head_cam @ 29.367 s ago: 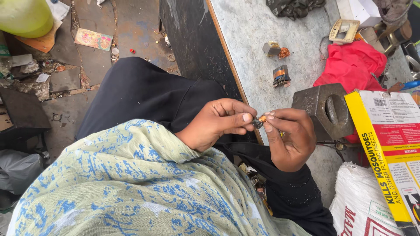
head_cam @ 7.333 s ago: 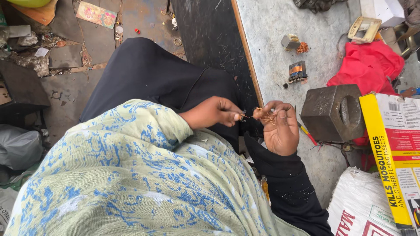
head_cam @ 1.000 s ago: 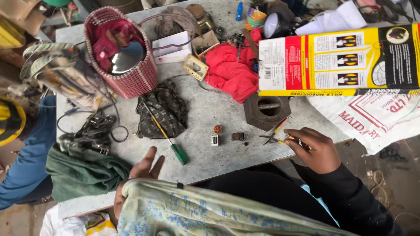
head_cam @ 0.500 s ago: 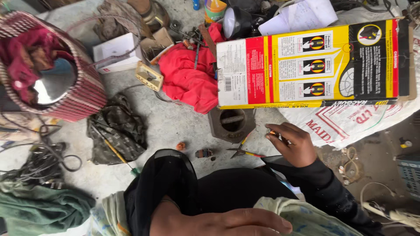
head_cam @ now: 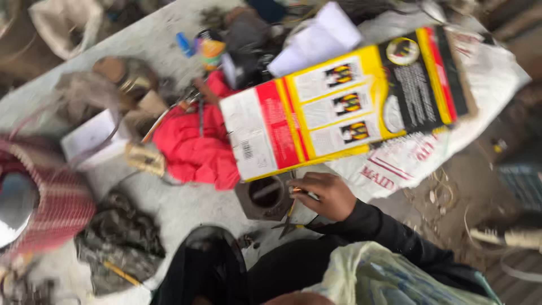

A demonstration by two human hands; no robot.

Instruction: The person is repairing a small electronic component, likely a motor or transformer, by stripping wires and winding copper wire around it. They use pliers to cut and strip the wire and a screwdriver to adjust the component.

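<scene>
One hand in clear view — right hand [head_cam: 327, 196], fingers pinching a small thin metal piece [head_cam: 302, 193] | beside dark square block [head_cam: 264, 197] on desk [head_cam: 186, 209], pliers [head_cam: 289, 221] just below | step: picking-up, likely — next calls for steady lift | left hand: barely visible at the bottom edge, cannot tell.

The box [head_cam: 344, 107] is glossy printed card. The rag [head_cam: 195, 147] is soft red cloth. The block [head_cam: 264, 197] looks dull grey metal. The table [head_cam: 180, 209] is rough, matt and stained.

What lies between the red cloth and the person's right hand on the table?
In the head view, a dark square block with a round hole sits between the red cloth and the right hand.
</scene>
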